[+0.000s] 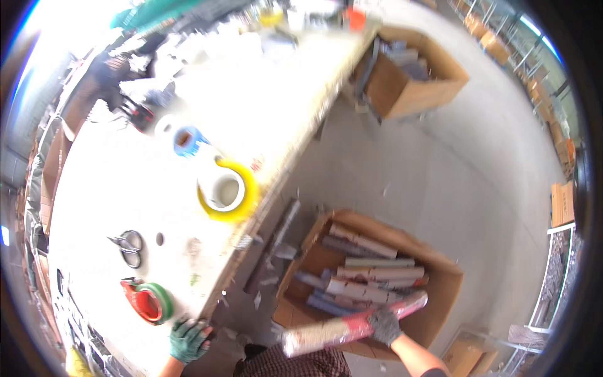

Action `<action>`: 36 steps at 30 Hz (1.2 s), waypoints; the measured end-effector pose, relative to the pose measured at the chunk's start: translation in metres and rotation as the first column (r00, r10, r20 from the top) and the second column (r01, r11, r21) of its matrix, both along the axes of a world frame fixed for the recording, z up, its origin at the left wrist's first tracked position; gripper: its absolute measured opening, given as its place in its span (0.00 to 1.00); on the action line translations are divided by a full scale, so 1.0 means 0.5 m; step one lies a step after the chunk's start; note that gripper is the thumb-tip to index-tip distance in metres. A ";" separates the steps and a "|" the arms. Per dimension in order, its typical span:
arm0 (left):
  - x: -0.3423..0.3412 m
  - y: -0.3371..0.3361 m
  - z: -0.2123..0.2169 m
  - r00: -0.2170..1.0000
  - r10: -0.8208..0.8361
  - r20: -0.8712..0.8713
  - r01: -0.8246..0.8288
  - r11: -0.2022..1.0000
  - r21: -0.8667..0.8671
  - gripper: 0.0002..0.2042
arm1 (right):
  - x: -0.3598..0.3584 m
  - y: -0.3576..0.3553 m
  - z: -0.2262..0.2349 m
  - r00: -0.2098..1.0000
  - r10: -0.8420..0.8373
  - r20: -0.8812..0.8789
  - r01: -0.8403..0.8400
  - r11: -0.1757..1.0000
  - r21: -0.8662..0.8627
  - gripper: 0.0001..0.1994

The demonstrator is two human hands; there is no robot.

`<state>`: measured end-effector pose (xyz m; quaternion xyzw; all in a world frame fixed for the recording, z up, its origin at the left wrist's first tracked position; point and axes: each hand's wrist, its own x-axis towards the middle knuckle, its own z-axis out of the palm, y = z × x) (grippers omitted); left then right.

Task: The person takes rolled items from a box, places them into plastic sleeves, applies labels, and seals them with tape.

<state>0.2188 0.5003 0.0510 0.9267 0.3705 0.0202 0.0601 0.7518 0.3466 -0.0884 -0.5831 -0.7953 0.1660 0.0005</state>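
My right hand (384, 327), in a dark grey glove, is closed around a long, narrow wrapped package (323, 335), red toward one end and pale at the other. The package slants across the near side of an open cardboard box (443, 292) on the floor. Inside that box lie several similar long packages (380, 274), white, grey and bluish. My left hand (188, 339), in a green glove with bare fingertips, rests on the edge of the white worktable (169, 207), its fingers apart and holding nothing. Nearest to it is a red tape dispenser (133, 295) with a green tape roll (161, 301).
Scissors (130, 249), a large yellow tape roll (250, 196) and a blue roll (188, 141) lie on the table. Another cardboard box (433, 94) with packages stands by its far end. Under the table edge are scraps (286, 251). Shelving (559, 276) lines the right.
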 end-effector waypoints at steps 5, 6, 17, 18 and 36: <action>0.054 -0.056 0.067 0.641 0.521 0.564 0.039 0.711 -0.702 0.28 | -0.177 -0.005 0.204 0.982 0.181 -0.047 -0.145 0.898 0.415 0.07; 0.032 -0.109 0.101 0.296 0.835 0.464 0.398 0.334 -0.854 0.31 | -0.263 -0.015 0.248 0.980 0.193 -0.053 -0.143 0.860 0.490 0.07; -0.297 -0.312 0.349 0.444 0.574 0.688 0.368 0.583 -0.724 0.56 | -0.862 0.286 0.694 0.885 0.462 0.052 -0.173 0.223 0.959 0.13; -0.315 -0.320 0.318 0.349 0.618 0.704 0.363 0.604 -0.710 0.57 | -0.925 0.299 0.698 0.885 0.462 -0.056 -0.115 0.333 0.936 0.13; -0.669 -0.421 0.201 0.262 0.873 0.411 -0.127 0.454 -0.882 0.16 | -1.534 0.552 0.277 0.975 0.150 0.162 -0.181 0.963 0.201 0.58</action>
